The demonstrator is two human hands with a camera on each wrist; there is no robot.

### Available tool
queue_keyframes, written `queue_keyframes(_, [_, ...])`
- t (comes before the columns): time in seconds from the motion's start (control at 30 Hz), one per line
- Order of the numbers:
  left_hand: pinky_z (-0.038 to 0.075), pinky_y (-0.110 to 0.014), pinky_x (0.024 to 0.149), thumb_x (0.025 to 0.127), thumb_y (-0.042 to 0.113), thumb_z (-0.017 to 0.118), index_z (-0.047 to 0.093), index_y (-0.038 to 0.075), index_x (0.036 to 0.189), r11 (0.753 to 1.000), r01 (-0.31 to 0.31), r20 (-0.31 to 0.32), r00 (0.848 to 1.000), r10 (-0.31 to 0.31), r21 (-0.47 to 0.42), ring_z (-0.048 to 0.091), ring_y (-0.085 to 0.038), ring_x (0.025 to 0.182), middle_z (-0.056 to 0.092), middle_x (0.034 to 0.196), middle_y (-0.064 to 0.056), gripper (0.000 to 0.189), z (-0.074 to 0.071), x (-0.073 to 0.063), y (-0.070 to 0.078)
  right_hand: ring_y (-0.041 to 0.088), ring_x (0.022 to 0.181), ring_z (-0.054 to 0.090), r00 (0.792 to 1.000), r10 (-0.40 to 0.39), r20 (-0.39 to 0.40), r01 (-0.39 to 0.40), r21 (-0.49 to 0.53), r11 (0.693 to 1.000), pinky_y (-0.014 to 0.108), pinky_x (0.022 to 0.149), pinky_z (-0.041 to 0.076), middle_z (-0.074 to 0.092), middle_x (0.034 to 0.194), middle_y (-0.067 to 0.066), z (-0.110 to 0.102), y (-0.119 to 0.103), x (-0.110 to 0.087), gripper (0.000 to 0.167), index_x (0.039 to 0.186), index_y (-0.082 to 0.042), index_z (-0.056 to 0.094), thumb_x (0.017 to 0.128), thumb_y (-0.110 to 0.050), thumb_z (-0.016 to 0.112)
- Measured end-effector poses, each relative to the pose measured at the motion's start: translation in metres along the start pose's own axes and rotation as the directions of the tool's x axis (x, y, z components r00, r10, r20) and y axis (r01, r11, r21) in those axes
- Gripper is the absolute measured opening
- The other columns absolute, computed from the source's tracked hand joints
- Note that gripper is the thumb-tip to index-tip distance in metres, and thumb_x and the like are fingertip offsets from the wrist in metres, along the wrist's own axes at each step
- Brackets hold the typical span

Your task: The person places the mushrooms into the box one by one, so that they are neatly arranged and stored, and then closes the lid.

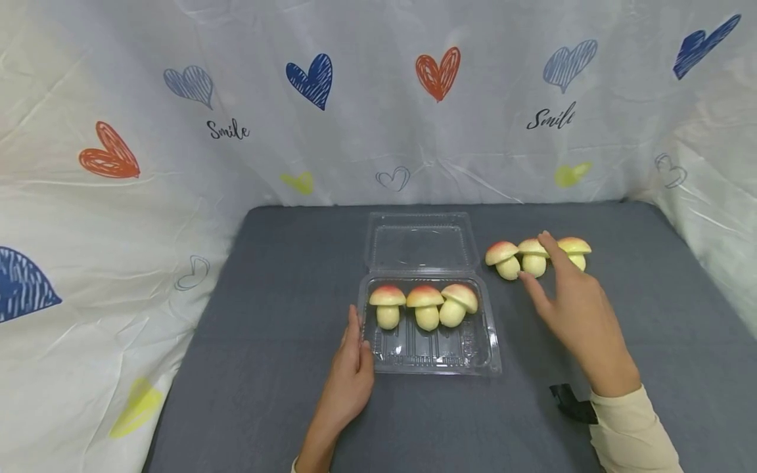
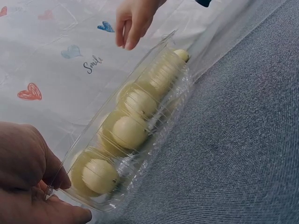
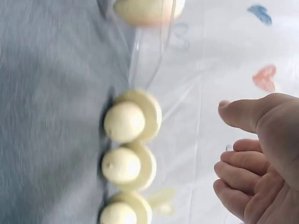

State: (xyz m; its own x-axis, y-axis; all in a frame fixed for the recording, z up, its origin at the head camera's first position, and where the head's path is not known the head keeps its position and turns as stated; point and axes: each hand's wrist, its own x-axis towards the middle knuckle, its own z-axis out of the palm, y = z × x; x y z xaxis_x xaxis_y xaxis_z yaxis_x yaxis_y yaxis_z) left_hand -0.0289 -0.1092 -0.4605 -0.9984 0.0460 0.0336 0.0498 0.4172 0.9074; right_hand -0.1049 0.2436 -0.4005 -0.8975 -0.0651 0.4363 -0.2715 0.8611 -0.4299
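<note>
A clear plastic clamshell box (image 1: 437,358) lies with its lid folded back on the cloth. Three toy mushrooms (image 1: 427,318) with red-yellow caps are in a row inside it. My left hand (image 1: 349,378) holds the box's left edge, and the left wrist view has the rim between thumb and fingers (image 2: 58,175). To the right of the lid, three more toy mushrooms (image 1: 503,258) form a row. Above them hovers my right hand (image 1: 576,312), partly covering two of them. In the right wrist view its thumb (image 3: 238,112) and fingers are apart, with nothing between them.
The raised lid (image 1: 422,246) lies flat behind the box. Dark grey cloth (image 1: 266,394) covers the table. A white curtain (image 1: 367,131) with printed hearts hangs along the back and sides. A black strap (image 1: 572,404) sits by the right sleeve.
</note>
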Motion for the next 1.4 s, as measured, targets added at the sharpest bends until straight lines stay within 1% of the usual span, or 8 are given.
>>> queue_keyframes(0.17, [0.015, -0.057, 0.128, 0.111, 0.0, 0.043, 0.007, -0.001, 0.169, 1.0, -0.003, 0.004, 1.0, 0.003, -0.005, 0.012, -0.033, 0.161, 0.013, 0.175, -0.02, 0.068, 0.0, 0.0, 0.0, 0.065, 0.108, 0.06, 0.998, 0.057, 0.019, -0.058, 0.009, 0.998, 0.074, 0.082, 0.045, 0.049, 0.158, 0.024, -0.008, 0.017, -0.001, 0.076, 0.164, -0.008, 0.039, 0.099, -0.02, 0.077])
queue_keyframes(0.47, [0.014, -0.057, 0.128, 0.111, 0.001, 0.043, 0.006, 0.002, 0.169, 1.0, 0.0, 0.007, 1.0, 0.0, -0.014, 0.011, -0.033, 0.161, 0.012, 0.175, -0.02, 0.069, -0.001, -0.002, -0.001, 0.066, 0.128, 0.048, 0.992, 0.116, 0.054, -0.114, -0.026, 0.993, 0.078, 0.094, 0.039, 0.035, 0.166, 0.026, -0.013, 0.04, -0.005, 0.084, 0.167, -0.006, 0.029, 0.1, -0.024, 0.076])
queue_keyframes(0.67, [0.015, -0.057, 0.128, 0.111, 0.001, 0.044, 0.006, 0.002, 0.169, 1.0, -0.001, 0.004, 1.0, 0.001, -0.001, 0.013, -0.033, 0.161, 0.013, 0.175, -0.021, 0.069, -0.001, -0.002, -0.001, 0.07, 0.116, 0.052, 0.985, 0.154, 0.072, -0.152, -0.04, 0.988, 0.077, 0.085, 0.041, 0.033, 0.166, 0.028, -0.012, 0.053, -0.008, 0.088, 0.169, -0.007, 0.024, 0.1, -0.026, 0.076])
queue_keyframes(0.83, [0.015, -0.057, 0.127, 0.111, 0.001, 0.044, 0.007, 0.002, 0.169, 1.0, 0.003, 0.001, 1.0, -0.003, 0.008, 0.013, -0.034, 0.161, 0.013, 0.175, -0.02, 0.069, -0.002, -0.001, -0.001, 0.071, 0.112, 0.052, 0.981, 0.175, 0.081, -0.172, -0.041, 0.984, 0.077, 0.08, 0.042, 0.032, 0.166, 0.031, -0.01, 0.062, -0.01, 0.091, 0.17, -0.008, 0.018, 0.101, -0.027, 0.074])
queue_keyframes(1.03, [0.015, -0.059, 0.127, 0.111, 0.002, 0.044, 0.006, 0.003, 0.17, 1.0, 0.008, 0.001, 1.0, -0.008, 0.005, 0.013, -0.034, 0.161, 0.013, 0.175, -0.02, 0.069, -0.002, -0.001, -0.002, 0.069, 0.125, 0.046, 0.977, 0.193, 0.09, -0.191, -0.032, 0.981, 0.078, 0.091, 0.039, 0.023, 0.171, 0.024, -0.008, 0.074, -0.007, 0.089, 0.171, -0.009, 0.016, 0.103, -0.025, 0.072])
queue_keyframes(1.2, [0.016, -0.058, 0.127, 0.111, 0.002, 0.044, 0.007, 0.003, 0.169, 1.0, 0.005, 0.003, 1.0, -0.005, 0.011, 0.014, -0.034, 0.161, 0.013, 0.175, -0.02, 0.069, -0.002, -0.001, -0.001, 0.068, 0.129, 0.043, 0.979, 0.189, 0.074, -0.187, -0.037, 0.982, 0.078, 0.095, 0.038, 0.023, 0.171, 0.026, -0.006, 0.086, -0.006, 0.089, 0.17, -0.006, 0.018, 0.101, -0.018, 0.075])
queue_keyframes(1.3, [0.016, -0.058, 0.127, 0.111, 0.002, 0.044, 0.006, 0.003, 0.169, 1.0, 0.002, 0.007, 1.0, -0.002, 0.009, 0.014, -0.033, 0.161, 0.013, 0.175, -0.021, 0.069, -0.001, -0.001, 0.0, 0.069, 0.128, 0.043, 0.978, 0.191, 0.082, -0.188, -0.044, 0.981, 0.078, 0.094, 0.038, 0.021, 0.171, 0.025, -0.003, 0.091, -0.005, 0.09, 0.169, -0.004, 0.018, 0.1, -0.015, 0.075])
queue_keyframes(1.4, [0.015, -0.058, 0.127, 0.111, 0.002, 0.044, 0.006, 0.003, 0.169, 1.0, -0.001, 0.009, 1.0, 0.001, 0.009, 0.014, -0.033, 0.161, 0.013, 0.175, -0.021, 0.069, -0.001, -0.001, 0.0, 0.071, 0.118, 0.047, 0.979, 0.183, 0.094, -0.179, -0.055, 0.982, 0.077, 0.087, 0.04, 0.018, 0.172, 0.024, -0.001, 0.095, -0.004, 0.091, 0.169, -0.004, 0.016, 0.101, -0.013, 0.074])
